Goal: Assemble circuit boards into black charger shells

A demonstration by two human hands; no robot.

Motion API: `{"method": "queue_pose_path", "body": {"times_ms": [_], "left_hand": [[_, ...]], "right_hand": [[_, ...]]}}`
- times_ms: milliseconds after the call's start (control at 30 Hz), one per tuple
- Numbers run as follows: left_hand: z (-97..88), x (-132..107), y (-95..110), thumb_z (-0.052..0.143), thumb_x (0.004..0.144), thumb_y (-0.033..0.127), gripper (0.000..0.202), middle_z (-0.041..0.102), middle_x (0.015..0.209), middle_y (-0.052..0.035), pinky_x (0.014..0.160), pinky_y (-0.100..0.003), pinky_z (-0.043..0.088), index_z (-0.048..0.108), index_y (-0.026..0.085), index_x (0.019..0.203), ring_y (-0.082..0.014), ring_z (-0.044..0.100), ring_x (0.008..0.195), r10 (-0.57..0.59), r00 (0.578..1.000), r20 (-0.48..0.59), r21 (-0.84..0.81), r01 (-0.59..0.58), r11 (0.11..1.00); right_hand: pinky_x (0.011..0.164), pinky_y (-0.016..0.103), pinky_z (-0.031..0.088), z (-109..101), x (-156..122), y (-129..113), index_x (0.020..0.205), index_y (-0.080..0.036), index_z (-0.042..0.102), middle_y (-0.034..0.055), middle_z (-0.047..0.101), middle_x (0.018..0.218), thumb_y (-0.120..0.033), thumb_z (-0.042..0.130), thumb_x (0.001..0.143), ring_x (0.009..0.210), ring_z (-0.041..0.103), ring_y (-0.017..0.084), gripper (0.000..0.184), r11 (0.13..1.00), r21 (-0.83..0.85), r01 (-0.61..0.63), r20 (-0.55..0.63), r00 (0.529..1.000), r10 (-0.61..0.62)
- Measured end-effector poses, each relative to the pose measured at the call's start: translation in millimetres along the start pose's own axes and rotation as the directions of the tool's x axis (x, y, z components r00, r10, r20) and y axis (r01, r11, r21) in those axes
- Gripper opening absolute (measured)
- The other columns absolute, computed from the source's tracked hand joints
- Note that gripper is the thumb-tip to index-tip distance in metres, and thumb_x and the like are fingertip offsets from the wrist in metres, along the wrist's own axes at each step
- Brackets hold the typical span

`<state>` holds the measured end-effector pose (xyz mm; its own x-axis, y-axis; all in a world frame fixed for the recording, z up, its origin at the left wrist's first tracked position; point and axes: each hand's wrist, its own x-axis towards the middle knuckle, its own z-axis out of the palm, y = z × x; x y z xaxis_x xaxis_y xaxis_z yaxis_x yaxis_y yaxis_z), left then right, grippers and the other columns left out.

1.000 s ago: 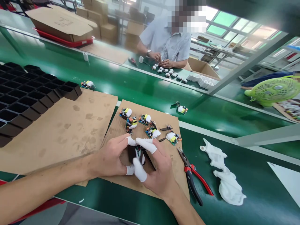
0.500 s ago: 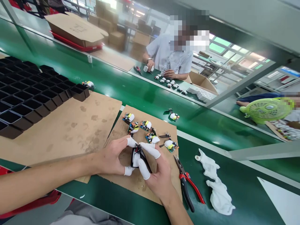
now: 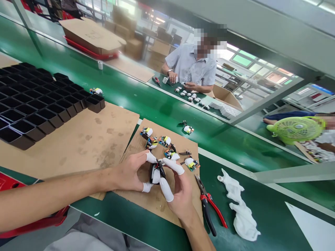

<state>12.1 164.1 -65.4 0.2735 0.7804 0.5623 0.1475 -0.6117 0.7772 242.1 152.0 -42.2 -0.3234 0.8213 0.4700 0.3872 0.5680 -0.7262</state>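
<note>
Between both hands is a small black plastic case (image 3: 151, 175) with a white-covered circuit board (image 3: 156, 175) in its mouth. My left hand (image 3: 132, 170) grips the case from the left, thumb and finger at opposite ends. From the right, my right hand (image 3: 181, 186) pinches at the board and its black parts with thumb and forefinger. White finger cots cover these fingertips and partly hide the contact. Just beyond lie several circuit boards (image 3: 164, 141) with white, yellow and orange parts. Long-nose pliers (image 3: 206, 198) with red and black handles lie right of my right hand.
Many black cases (image 3: 39, 104) stand in rows on cardboard (image 3: 104, 130) at left. White crumpled cloths (image 3: 243, 212) lie at right. One board (image 3: 187, 129) sits on the green belt (image 3: 125, 94). Across it, a co-worker (image 3: 191, 66) handles white parts. A green fan (image 3: 297, 129) stands farther right.
The view has shifted slightly. Both hands still hold the case and board, and the case looks a little more turned. The board on the green belt has moved left relative to the cardboard.
</note>
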Motion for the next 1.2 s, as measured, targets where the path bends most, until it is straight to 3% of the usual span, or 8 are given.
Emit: {"method": "queue_pose_path", "body": {"times_ms": [333, 533, 667, 733, 833, 1000, 1067, 1200], "left_hand": [[-0.1, 0.7, -3.0, 0.084, 0.070, 0.017, 0.050, 0.071, 0.101, -0.0036, 0.075, -0.035, 0.059, 0.063, 0.022, 0.115, -0.0231, 0.071, 0.084, 0.063, 0.998, -0.010, 0.056, -0.063, 0.996], [-0.8, 8.6, 14.8, 0.085, 0.072, 0.021, 0.054, 0.071, 0.103, -0.0030, 0.079, -0.036, 0.060, 0.063, 0.023, 0.121, -0.0224, 0.072, 0.087, 0.017, 0.984, -0.177, 0.063, -0.006, 0.998], [-5.2, 10.7, 36.3, 0.083, 0.076, 0.021, 0.054, 0.073, 0.110, -0.0065, 0.087, -0.040, 0.063, 0.063, 0.023, 0.126, -0.0265, 0.075, 0.100, 0.009, 0.965, -0.261, 0.117, 0.023, 0.993], [-8.4, 7.4, 46.6, 0.082, 0.075, 0.020, 0.058, 0.071, 0.108, -0.0068, 0.087, -0.040, 0.064, 0.065, 0.022, 0.130, -0.0271, 0.073, 0.099, 0.040, 0.964, -0.263, 0.204, 0.015, 0.979], [-12.9, -4.3, 60.5, 0.080, 0.079, 0.018, 0.063, 0.068, 0.108, -0.0090, 0.083, -0.039, 0.064, 0.065, 0.020, 0.140, -0.0269, 0.070, 0.096, 0.164, 0.955, -0.246, 0.371, -0.064, 0.926], [-19.0, -33.8, 77.1, 0.073, 0.091, 0.010, 0.041, 0.067, 0.103, -0.0142, 0.077, -0.038, 0.058, 0.070, 0.011, 0.132, -0.0279, 0.060, 0.091, 0.365, 0.917, -0.161, 0.649, -0.180, 0.739], [-20.2, -44.8, 79.2, 0.069, 0.090, 0.005, 0.033, 0.071, 0.104, -0.0170, 0.079, -0.043, 0.057, 0.072, 0.009, 0.123, -0.0308, 0.060, 0.093, 0.440, 0.895, -0.073, 0.713, -0.262, 0.650], [-16.3, -60.1, 82.4, 0.063, 0.087, -0.001, 0.035, 0.074, 0.112, -0.0191, 0.089, -0.049, 0.056, 0.072, 0.011, 0.118, -0.0350, 0.064, 0.103, 0.513, 0.858, 0.035, 0.737, -0.368, 0.567]], "right_hand": [[0.106, 0.046, 0.070, 8.9, 4.7, -4.0, 0.144, -0.029, 0.071, 0.0092, 0.078, 0.130, -0.025, 0.088, 0.093, 0.117, 0.079, 0.027, 0.054, 0.999, 0.023, -0.029, 0.004, 1.000, 0.028], [0.097, 0.050, 0.072, 4.2, 4.2, -14.2, 0.133, -0.028, 0.073, 0.0100, 0.081, 0.120, -0.015, 0.086, 0.093, 0.107, 0.082, 0.029, 0.044, 0.988, -0.029, 0.152, -0.225, 0.962, -0.154], [0.102, 0.056, 0.072, 0.2, -8.6, -41.2, 0.145, -0.029, 0.074, 0.0149, 0.082, 0.136, -0.015, 0.085, 0.093, 0.122, 0.082, 0.036, 0.055, 0.975, -0.116, 0.190, -0.140, 0.969, -0.205], [0.110, 0.060, 0.070, 9.9, -22.6, -53.3, 0.160, -0.028, 0.064, 0.0175, 0.077, 0.149, -0.019, 0.084, 0.095, 0.133, 0.079, 0.038, 0.069, 0.988, -0.108, 0.109, -0.129, 0.984, -0.123], [0.107, 0.055, 0.072, 40.8, -47.3, -64.4, 0.163, -0.029, 0.061, 0.0166, 0.078, 0.147, -0.024, 0.086, 0.096, 0.128, 0.082, 0.036, 0.072, 0.999, 0.012, -0.053, -0.277, 0.959, 0.054], [0.108, 0.048, 0.071, 97.1, -71.5, -77.1, 0.150, -0.025, 0.072, 0.0152, 0.082, 0.141, -0.031, 0.099, 0.087, 0.123, 0.083, 0.033, 0.068, 0.888, 0.384, -0.254, -0.437, 0.797, 0.417], [0.106, 0.045, 0.071, 107.8, -73.6, -79.3, 0.145, -0.025, 0.074, 0.0135, 0.084, 0.136, -0.028, 0.103, 0.081, 0.120, 0.084, 0.031, 0.071, 0.804, 0.526, -0.279, -0.394, 0.758, 0.520], [0.099, 0.043, 0.072, 107.5, -73.9, -75.9, 0.140, -0.023, 0.076, 0.0148, 0.085, 0.133, -0.021, 0.108, 0.070, 0.115, 0.084, 0.032, 0.077, 0.675, 0.684, -0.275, -0.264, 0.769, 0.582]]}}
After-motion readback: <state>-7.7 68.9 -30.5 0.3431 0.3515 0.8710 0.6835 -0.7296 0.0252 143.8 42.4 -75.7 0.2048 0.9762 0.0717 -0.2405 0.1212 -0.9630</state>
